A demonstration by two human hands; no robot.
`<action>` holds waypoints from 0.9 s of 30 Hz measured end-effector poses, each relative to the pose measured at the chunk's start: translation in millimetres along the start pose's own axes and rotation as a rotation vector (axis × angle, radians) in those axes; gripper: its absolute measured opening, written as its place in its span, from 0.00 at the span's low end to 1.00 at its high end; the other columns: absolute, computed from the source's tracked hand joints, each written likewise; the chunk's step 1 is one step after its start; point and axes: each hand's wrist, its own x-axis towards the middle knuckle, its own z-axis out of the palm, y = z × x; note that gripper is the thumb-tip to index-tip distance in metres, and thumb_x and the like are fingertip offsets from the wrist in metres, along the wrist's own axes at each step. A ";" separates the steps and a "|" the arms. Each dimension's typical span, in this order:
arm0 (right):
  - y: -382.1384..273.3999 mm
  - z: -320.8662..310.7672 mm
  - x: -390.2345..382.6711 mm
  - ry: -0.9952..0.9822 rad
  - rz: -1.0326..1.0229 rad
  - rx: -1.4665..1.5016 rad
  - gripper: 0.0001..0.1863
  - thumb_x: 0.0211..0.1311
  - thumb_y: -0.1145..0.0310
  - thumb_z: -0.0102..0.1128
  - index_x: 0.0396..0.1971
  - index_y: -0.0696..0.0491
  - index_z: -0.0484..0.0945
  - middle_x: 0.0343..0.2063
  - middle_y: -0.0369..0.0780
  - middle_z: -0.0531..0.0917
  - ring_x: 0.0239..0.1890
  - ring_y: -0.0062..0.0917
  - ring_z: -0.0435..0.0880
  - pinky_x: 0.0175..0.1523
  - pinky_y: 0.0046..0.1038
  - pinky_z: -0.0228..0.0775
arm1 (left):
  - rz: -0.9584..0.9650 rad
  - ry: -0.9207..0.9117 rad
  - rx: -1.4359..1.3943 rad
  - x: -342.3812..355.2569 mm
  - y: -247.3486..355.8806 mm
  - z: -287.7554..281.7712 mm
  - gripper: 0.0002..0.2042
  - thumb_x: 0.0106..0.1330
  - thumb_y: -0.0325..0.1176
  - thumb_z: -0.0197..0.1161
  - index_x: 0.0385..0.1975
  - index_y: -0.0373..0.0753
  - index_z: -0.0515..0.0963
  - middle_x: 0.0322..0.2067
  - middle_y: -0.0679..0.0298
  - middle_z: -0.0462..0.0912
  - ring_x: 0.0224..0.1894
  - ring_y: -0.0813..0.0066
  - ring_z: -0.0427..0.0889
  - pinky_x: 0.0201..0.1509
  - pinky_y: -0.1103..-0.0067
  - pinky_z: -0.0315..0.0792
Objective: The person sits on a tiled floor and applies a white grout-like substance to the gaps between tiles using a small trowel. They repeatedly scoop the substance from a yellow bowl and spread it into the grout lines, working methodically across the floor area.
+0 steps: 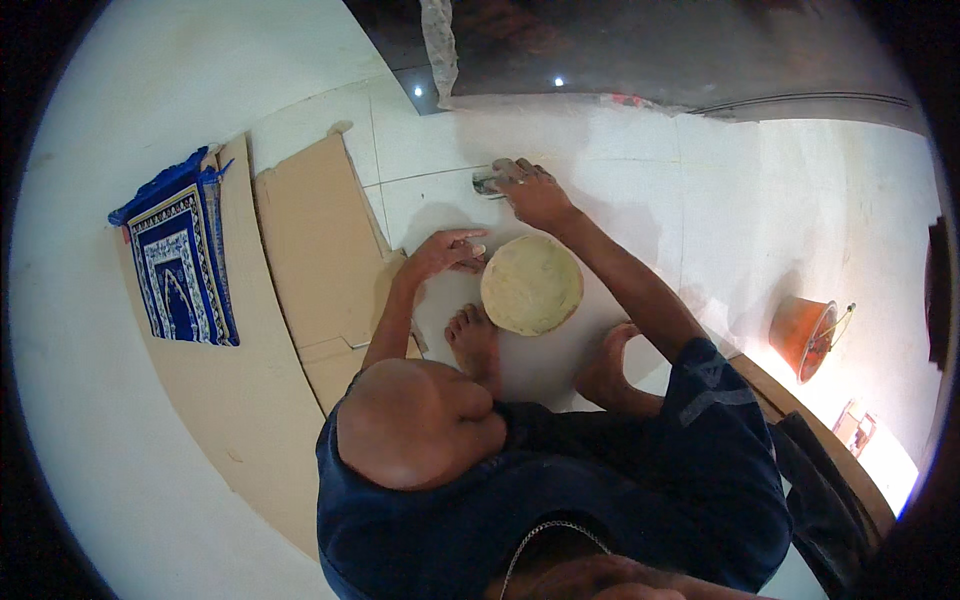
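Note:
A small flat metal tool, likely a scraper (484,183), rests against the white tile floor, gripped under the fingers of my right hand (535,200). My left hand (450,255) hovers over the floor just left of a round bowl of pale yellowish paste (530,285), its fingers apart and partly bent, with pale residue on them. The bowl sits between my bare feet (472,340), below and right of the tool.
Cardboard sheets (300,220) cover the floor at left, with a folded blue patterned mat (178,275) on them. A dark glossy panel (640,50) runs along the top. An orange bucket (798,338) stands at right, near a wooden edge (865,490).

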 end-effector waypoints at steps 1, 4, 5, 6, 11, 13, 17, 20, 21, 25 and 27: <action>-4.1 2.9 4.7 0.036 0.016 -0.023 0.17 0.49 0.74 0.54 0.43 0.51 0.78 0.54 0.40 0.69 0.53 0.36 0.70 0.55 0.38 0.66 | -0.003 -0.002 -0.001 1.9 -5.2 -2.6 0.23 0.65 0.34 0.57 0.60 0.39 0.65 0.40 0.57 0.80 0.43 0.70 0.80 0.50 0.73 0.77; -7.6 12.2 16.2 0.072 0.027 -0.051 0.17 0.50 0.74 0.54 0.43 0.50 0.77 0.55 0.40 0.69 0.53 0.36 0.69 0.55 0.39 0.65 | -0.031 -0.008 0.011 6.9 -10.1 -6.5 0.23 0.66 0.36 0.57 0.60 0.40 0.65 0.41 0.57 0.80 0.44 0.69 0.80 0.50 0.72 0.77; -6.7 14.0 16.9 0.032 0.010 -0.034 0.17 0.50 0.74 0.54 0.43 0.50 0.77 0.55 0.40 0.69 0.53 0.36 0.69 0.55 0.38 0.65 | -0.044 -0.011 0.018 8.6 -10.6 -7.3 0.23 0.66 0.36 0.57 0.60 0.40 0.65 0.41 0.57 0.80 0.44 0.69 0.80 0.50 0.72 0.77; -9.5 11.8 17.9 -0.013 -0.009 -0.016 0.17 0.50 0.74 0.54 0.43 0.50 0.77 0.55 0.40 0.69 0.53 0.36 0.69 0.55 0.38 0.65 | -0.014 -0.006 -0.030 8.0 -13.4 -6.5 0.23 0.65 0.35 0.58 0.60 0.40 0.65 0.40 0.58 0.80 0.43 0.70 0.80 0.50 0.73 0.77; -11.2 2.4 15.6 -0.031 0.031 -0.027 0.17 0.50 0.74 0.54 0.43 0.50 0.77 0.54 0.39 0.70 0.53 0.35 0.69 0.55 0.38 0.66 | -0.028 0.018 -0.078 5.1 -17.0 -8.3 0.23 0.64 0.33 0.60 0.59 0.42 0.67 0.40 0.60 0.79 0.41 0.72 0.80 0.48 0.74 0.78; -2.9 0.4 10.4 -0.057 0.041 -0.017 0.18 0.50 0.74 0.55 0.44 0.49 0.77 0.55 0.39 0.69 0.54 0.35 0.68 0.55 0.39 0.66 | -0.011 0.010 -0.040 2.3 -9.2 -2.8 0.23 0.65 0.34 0.58 0.60 0.41 0.66 0.41 0.58 0.80 0.43 0.71 0.80 0.49 0.73 0.77; -4.1 -14.0 1.1 -0.104 0.049 0.005 0.21 0.48 0.76 0.57 0.46 0.49 0.76 0.56 0.37 0.68 0.55 0.36 0.69 0.55 0.38 0.67 | -0.020 0.029 -0.055 1.7 -10.1 -6.3 0.23 0.63 0.35 0.61 0.59 0.42 0.67 0.40 0.60 0.80 0.42 0.71 0.80 0.47 0.74 0.78; 6.7 -25.7 -16.1 -0.097 0.143 0.198 0.21 0.46 0.78 0.58 0.45 0.51 0.76 0.56 0.37 0.68 0.53 0.37 0.72 0.54 0.36 0.69 | 0.087 0.069 0.228 -0.5 5.8 3.4 0.23 0.64 0.36 0.60 0.59 0.41 0.67 0.39 0.59 0.80 0.41 0.72 0.80 0.48 0.74 0.77; 13.7 -31.1 -24.0 -0.062 0.205 0.274 0.21 0.46 0.78 0.58 0.45 0.52 0.75 0.57 0.37 0.67 0.52 0.37 0.73 0.54 0.36 0.70 | 0.037 0.062 0.212 -2.2 14.3 7.8 0.23 0.64 0.36 0.59 0.59 0.41 0.67 0.39 0.59 0.80 0.41 0.72 0.80 0.47 0.75 0.77; 67.0 -42.6 -69.5 0.285 0.597 0.353 0.18 0.50 0.72 0.59 0.44 0.56 0.74 0.47 0.46 0.75 0.46 0.42 0.77 0.50 0.35 0.70 | -0.017 0.080 0.083 -11.8 11.5 7.0 0.22 0.65 0.35 0.57 0.59 0.39 0.67 0.40 0.58 0.80 0.42 0.73 0.80 0.47 0.76 0.77; 119.3 -45.1 -115.8 0.546 0.610 0.229 0.17 0.52 0.74 0.56 0.44 0.58 0.74 0.39 0.49 0.79 0.41 0.43 0.79 0.46 0.34 0.72 | -0.009 0.093 0.060 -5.0 3.7 5.3 0.21 0.65 0.34 0.57 0.59 0.39 0.67 0.39 0.58 0.80 0.42 0.73 0.80 0.47 0.76 0.76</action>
